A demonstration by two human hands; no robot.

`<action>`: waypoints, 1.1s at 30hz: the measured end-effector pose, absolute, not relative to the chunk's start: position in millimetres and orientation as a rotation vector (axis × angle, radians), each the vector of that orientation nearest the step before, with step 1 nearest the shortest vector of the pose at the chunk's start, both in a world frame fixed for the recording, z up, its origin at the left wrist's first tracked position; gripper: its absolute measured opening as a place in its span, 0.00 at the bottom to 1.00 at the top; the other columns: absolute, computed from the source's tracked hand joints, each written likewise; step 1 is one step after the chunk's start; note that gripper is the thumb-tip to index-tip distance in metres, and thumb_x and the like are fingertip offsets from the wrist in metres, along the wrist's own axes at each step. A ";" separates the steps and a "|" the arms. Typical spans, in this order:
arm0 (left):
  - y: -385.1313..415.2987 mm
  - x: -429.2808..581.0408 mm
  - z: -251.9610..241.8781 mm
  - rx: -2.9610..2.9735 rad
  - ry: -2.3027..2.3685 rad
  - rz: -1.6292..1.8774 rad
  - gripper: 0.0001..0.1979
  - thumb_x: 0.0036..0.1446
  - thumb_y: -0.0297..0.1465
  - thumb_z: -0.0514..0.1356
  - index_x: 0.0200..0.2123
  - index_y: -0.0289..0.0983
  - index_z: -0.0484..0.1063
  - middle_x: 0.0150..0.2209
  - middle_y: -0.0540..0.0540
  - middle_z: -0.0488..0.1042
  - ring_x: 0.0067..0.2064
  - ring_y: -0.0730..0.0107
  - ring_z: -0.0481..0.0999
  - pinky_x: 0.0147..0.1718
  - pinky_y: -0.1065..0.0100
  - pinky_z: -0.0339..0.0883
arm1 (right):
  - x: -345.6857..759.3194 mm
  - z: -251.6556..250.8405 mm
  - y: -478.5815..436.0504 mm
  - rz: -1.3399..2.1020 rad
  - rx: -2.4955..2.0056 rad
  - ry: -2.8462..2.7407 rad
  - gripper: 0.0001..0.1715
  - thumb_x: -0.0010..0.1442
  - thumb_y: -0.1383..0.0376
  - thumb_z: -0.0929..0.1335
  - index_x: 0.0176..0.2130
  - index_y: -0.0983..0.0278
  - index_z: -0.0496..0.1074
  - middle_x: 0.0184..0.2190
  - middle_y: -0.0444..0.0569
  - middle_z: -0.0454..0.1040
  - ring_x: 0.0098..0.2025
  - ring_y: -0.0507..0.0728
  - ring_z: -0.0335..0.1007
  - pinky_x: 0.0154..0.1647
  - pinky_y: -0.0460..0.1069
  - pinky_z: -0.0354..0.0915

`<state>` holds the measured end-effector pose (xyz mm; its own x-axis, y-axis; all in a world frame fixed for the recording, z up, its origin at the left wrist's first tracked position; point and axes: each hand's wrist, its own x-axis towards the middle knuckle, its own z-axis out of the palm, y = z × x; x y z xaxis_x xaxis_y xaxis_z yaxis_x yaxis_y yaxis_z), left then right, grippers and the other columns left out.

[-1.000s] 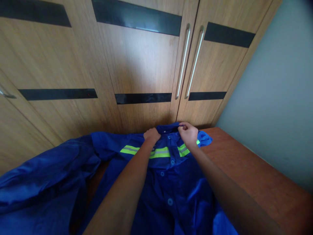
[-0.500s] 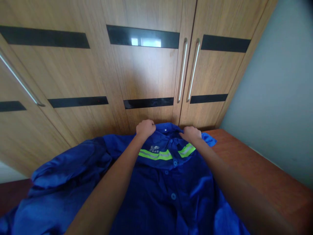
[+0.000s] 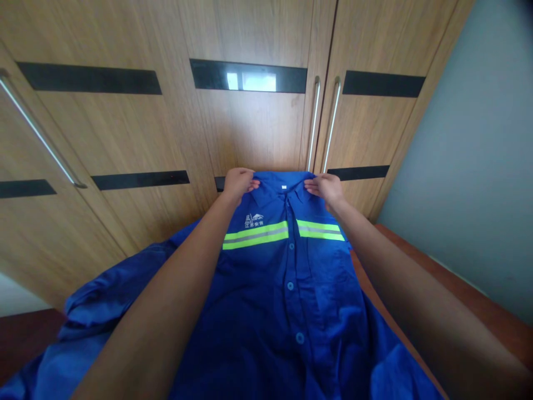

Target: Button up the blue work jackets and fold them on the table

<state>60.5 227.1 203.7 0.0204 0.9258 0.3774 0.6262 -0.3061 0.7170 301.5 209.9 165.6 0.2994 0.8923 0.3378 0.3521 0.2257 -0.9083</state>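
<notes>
A blue work shirt (image 3: pixel 287 289) with yellow-green reflective stripes and a button front hangs stretched before me. My left hand (image 3: pixel 237 182) is closed on its left shoulder beside the collar. My right hand (image 3: pixel 327 188) is closed on its right shoulder. The collar is raised in front of the wardrobe doors, and the shirt's lower part and a sleeve (image 3: pixel 108 289) lie bunched at the lower left.
A wooden wardrobe (image 3: pixel 137 128) with black bands and long metal handles (image 3: pixel 322 125) fills the background. A reddish-brown wooden surface (image 3: pixel 458 294) runs along the right under the shirt, next to a grey wall (image 3: pixel 478 166).
Both hands have lifted the shirt's shoulders up from the wooden surface and moved apart, so the front now hangs flat and stretched with the chest logo showing.
</notes>
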 end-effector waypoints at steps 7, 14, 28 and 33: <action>223.1 83.5 164.9 2.166 1.515 1.008 0.33 0.52 0.23 0.56 0.62 0.30 0.54 0.56 0.35 0.70 0.54 0.62 0.72 0.50 0.65 0.67 | 281.7 132.0 231.1 0.573 -1.363 -1.482 0.39 0.49 0.75 0.68 0.59 0.65 0.59 0.56 0.57 0.68 0.56 0.59 0.67 0.50 0.52 0.68; 111.0 98.4 77.4 2.423 1.497 0.499 0.14 0.52 0.30 0.58 0.42 0.34 0.74 0.45 0.35 0.76 0.49 0.51 0.74 0.50 0.55 0.66 | 278.3 44.8 184.6 0.456 -1.593 -1.776 0.28 0.50 0.78 0.64 0.50 0.63 0.70 0.50 0.51 0.75 0.51 0.57 0.71 0.57 0.53 0.63; -62.7 70.0 3.8 1.572 1.173 0.438 0.27 0.54 0.35 0.56 0.58 0.38 0.61 0.33 0.48 0.71 0.32 0.67 0.73 0.33 0.67 0.68 | 240.6 -35.1 106.7 0.185 -1.548 -2.349 0.27 0.62 0.65 0.60 0.60 0.62 0.64 0.64 0.52 0.58 0.65 0.62 0.50 0.64 0.58 0.49; -89.9 64.3 -32.8 1.199 1.115 0.430 0.49 0.43 0.31 0.64 0.66 0.38 0.43 0.29 0.54 0.67 0.24 0.77 0.65 0.25 0.74 0.62 | 240.9 -36.6 117.0 0.130 -1.609 -2.407 0.30 0.65 0.62 0.56 0.64 0.63 0.56 0.66 0.51 0.54 0.67 0.62 0.46 0.64 0.59 0.46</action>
